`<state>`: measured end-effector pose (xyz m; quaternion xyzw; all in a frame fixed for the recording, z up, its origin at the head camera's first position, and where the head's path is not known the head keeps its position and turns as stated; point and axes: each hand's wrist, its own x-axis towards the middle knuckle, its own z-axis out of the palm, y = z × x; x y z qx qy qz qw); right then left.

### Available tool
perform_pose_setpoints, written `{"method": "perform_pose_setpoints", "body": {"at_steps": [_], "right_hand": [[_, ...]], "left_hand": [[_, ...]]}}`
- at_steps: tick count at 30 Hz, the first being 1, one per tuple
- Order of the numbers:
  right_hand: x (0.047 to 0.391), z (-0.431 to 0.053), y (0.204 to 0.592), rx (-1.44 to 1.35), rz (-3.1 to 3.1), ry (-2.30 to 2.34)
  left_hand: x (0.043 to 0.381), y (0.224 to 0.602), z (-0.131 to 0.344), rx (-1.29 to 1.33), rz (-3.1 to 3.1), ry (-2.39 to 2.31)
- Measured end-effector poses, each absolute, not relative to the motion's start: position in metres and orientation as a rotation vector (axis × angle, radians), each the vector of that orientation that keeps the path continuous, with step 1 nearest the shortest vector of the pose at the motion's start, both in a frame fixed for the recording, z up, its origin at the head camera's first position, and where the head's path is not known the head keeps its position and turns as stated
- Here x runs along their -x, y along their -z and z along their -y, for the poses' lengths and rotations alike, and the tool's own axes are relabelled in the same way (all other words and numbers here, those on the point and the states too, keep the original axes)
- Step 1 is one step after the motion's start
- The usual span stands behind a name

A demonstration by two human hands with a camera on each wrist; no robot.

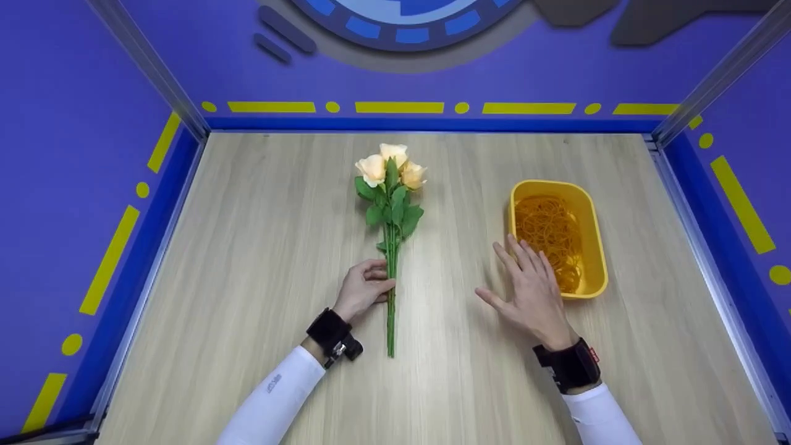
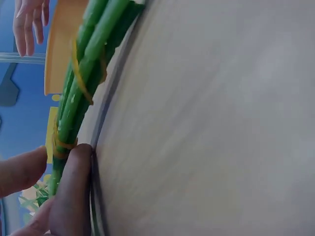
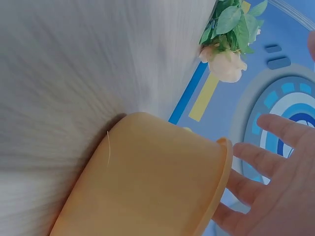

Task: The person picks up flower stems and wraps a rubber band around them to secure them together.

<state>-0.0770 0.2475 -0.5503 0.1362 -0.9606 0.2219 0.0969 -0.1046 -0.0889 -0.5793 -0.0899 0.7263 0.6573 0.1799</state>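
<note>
Three pale peach roses (image 1: 394, 165) lie as one bunch on the table, blooms toward the back wall, green stems (image 2: 81, 93) toward the front. Yellow rubber bands (image 2: 64, 143) circle the stems, visible in the left wrist view. My left hand (image 1: 364, 287) holds the stems about midway, thumb on one side and fingers on the other. To the right, my right hand (image 1: 531, 296) hovers with spread fingers over the near left rim of a yellow bin (image 1: 599, 272). Inside the bin is a tangled heap of rubber bands (image 1: 547, 228). Nothing shows in the right hand's fingers.
The wooden tabletop (image 1: 259, 247) carries the bunch and the bin. Blue panels with yellow dashes (image 1: 398, 107) enclose it at the back and both sides, with metal posts at the rear corners. A thin strand (image 3: 109, 147) shows against the bin's outer wall in the right wrist view.
</note>
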Motion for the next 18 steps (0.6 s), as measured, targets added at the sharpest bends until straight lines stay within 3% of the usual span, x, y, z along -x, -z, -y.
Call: {"method": "perform_pose_setpoints", "body": {"at_steps": [11,18], "right_hand": [[0.070,-0.244,0.545,-0.438,2.818,-0.520],[0.069,-0.242,0.543,-0.462,2.805,-0.488]], "left_hand": [[0.088,0.554,0.096,0.034,-2.549,-1.587],[0.081,0.544,0.105,-0.369,-2.850,-1.191]]}}
